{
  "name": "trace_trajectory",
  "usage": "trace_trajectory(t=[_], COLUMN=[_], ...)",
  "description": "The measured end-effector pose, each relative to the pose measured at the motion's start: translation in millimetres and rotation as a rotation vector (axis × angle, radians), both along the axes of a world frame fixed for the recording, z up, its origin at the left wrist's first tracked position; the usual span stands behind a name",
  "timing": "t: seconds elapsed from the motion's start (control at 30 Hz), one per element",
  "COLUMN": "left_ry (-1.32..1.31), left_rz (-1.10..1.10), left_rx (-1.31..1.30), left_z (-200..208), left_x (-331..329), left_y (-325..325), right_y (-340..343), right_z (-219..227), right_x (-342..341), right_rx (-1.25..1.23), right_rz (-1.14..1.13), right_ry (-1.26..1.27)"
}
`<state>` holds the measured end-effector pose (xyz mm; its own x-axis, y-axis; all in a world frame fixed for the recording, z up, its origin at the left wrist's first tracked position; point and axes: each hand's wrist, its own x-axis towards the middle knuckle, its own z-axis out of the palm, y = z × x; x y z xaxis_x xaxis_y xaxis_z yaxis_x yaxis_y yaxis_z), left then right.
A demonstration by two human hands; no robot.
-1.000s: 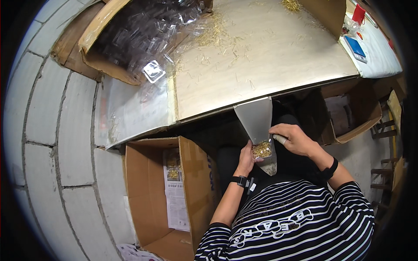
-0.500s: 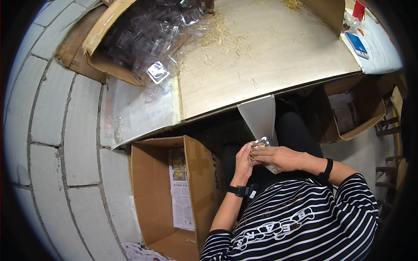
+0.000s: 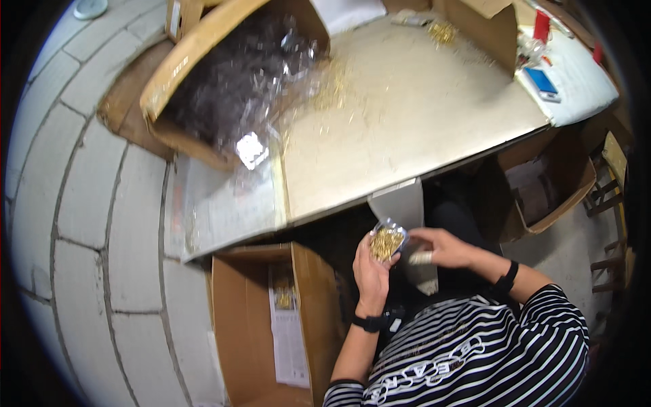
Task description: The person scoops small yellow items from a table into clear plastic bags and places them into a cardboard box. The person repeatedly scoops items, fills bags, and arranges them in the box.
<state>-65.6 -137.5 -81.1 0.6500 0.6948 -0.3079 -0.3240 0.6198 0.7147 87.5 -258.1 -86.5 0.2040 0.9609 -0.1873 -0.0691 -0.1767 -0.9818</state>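
My left hand [image 3: 371, 279] is closed around a small clear plastic box [image 3: 389, 222], held above my lap. Thin gold-coloured metal pieces [image 3: 385, 244], like pins or clips, fill it, and its top faces up. Just to the right of the box is my right hand [image 3: 444, 248], apart from it, with fingers stretched toward it and nothing visible in them. Something pale, like tape, wraps one of its digits. Below the hands a grey metal chute [image 3: 400, 203] slopes down from the table edge.
Gold pieces lie scattered on the table [image 3: 407, 122]. A large cardboard box [image 3: 183, 74] of clear plastic cases stands at the far left. Below it, an open carton [image 3: 234, 319] holds filled packs on printed paper. Another carton [image 3: 542, 217] stands right, below a blue-screened device [image 3: 541, 81].
My right hand has come off the box and moved right. The left hand has shifted slightly left and down, and the gold contents now show. The whole view has tilted a little.
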Motion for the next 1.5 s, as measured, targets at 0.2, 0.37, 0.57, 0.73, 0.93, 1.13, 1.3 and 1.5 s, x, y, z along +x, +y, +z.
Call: trace_trajectory(t=[0.2,0.37,0.57,0.73,0.93,1.13,1.3,1.5], left_ry=[-0.053,0.032,0.178,0.238,0.235,0.079,-0.012,0.038], left_rz=[0.179,0.277,0.154,0.023,-0.034,-0.113,-0.108,-0.108], left_rx=[0.197,0.224,0.128,0.039,0.052,0.022,-0.042,-0.034], left_z=[2,10,1,-3,0,11,18,22], left_x=[24,32,9,4,-3,-7,-18,-16], left_y=[-11,-16,-8,-8,-7,2,3,2], right_y=[32,24,12,22,20,6,-7,17], right_z=[-10,5,36,56,53,66,71,74], right_x=[-13,-7,3,-1,-7,13,12,-7], right_rx=[-0.030,-0.152,0.120,0.177,0.280,0.380,0.398,0.397], right_rz=[0.100,0.010,-0.025,0.137,-0.059,-0.239,-0.190,0.149], right_ry=[0.331,0.183,-0.608,-1.073,-0.965,-0.811,-0.863,-1.041])
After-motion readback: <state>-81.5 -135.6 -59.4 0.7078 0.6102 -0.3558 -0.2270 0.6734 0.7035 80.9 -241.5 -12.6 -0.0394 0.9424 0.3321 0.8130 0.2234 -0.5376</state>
